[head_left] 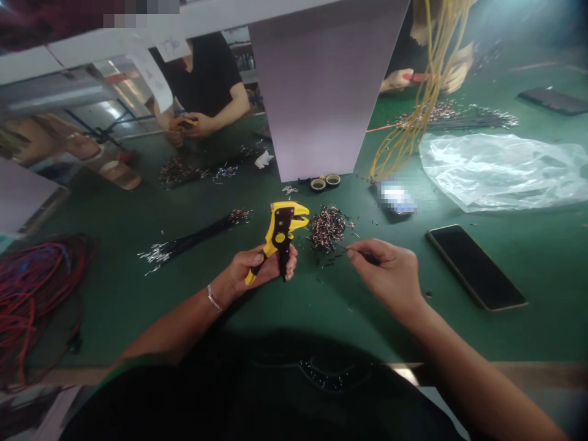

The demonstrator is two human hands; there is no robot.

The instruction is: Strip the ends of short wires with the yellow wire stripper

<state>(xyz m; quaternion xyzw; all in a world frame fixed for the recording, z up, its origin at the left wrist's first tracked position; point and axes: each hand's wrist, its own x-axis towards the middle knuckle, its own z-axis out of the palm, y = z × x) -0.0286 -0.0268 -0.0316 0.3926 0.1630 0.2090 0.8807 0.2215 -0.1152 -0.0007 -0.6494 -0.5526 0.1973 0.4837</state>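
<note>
My left hand point(257, 269) is wrapped round the handles of a yellow and black wire stripper point(281, 229), whose jaws point right and stand apart. My right hand point(390, 269) is closed in a pinch on a thin dark wire point(340, 247), at the lower right edge of a pile of short wire pieces point(327, 229). This pile, black with coppery ends, lies just right of the stripper's jaws. To the left of the stripper, a bundle of black wires point(197, 237) with silvery ends lies slanted on the green table point(367, 334).
A phone point(476, 267) lies at right, below a clear plastic bag point(505, 171). Red cables point(37, 294) are coiled at far left. Behind a pale upright panel point(321, 92) sit two people; yellow wires point(408, 135) hang at its right. Two tape rolls point(325, 182) lie below it.
</note>
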